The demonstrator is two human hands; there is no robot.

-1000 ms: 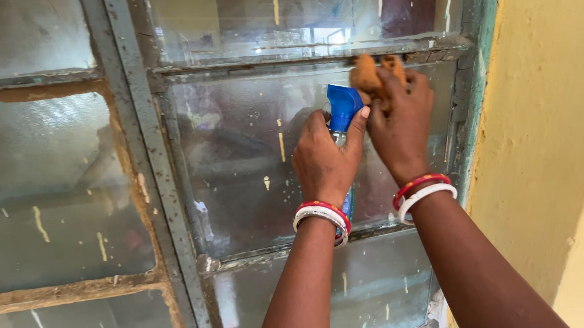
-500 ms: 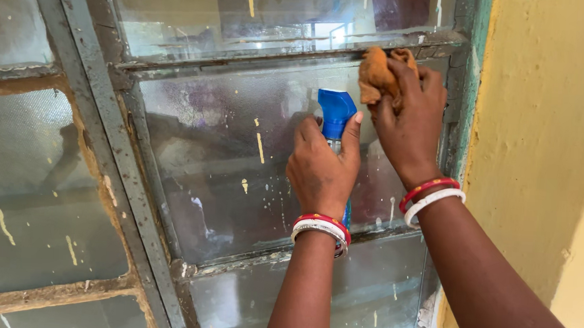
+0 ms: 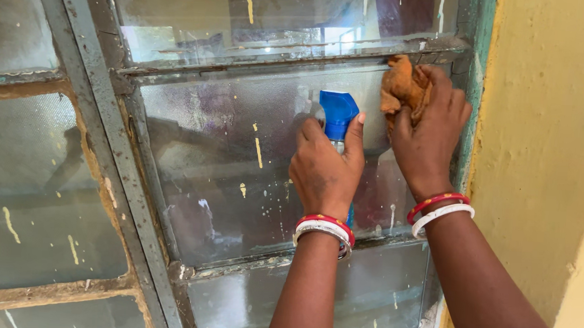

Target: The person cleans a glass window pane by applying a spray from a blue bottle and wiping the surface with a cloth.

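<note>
1. Head view, nearest first: I see both forearms rising from the bottom edge, each wrist ringed with red and white bangles [image 3: 325,229].
2. My left hand [image 3: 325,169] is wrapped tight around a spray bottle, of which only the blue nozzle head [image 3: 338,113] shows above the fingers, aimed at the glass.
3. My right hand [image 3: 430,141] is bunched closed on an orange-brown cloth [image 3: 402,86], pressed to the top right corner of the middle pane [image 3: 225,174], just under the metal crossbar [image 3: 277,57].
4. Farther back, that pane carries a hazy film and pale yellow paint flecks; I judge the wiping barely begun, with the lower and left glass yet to be done.
5. Far right stands a yellow wall [image 3: 538,163].
</note>
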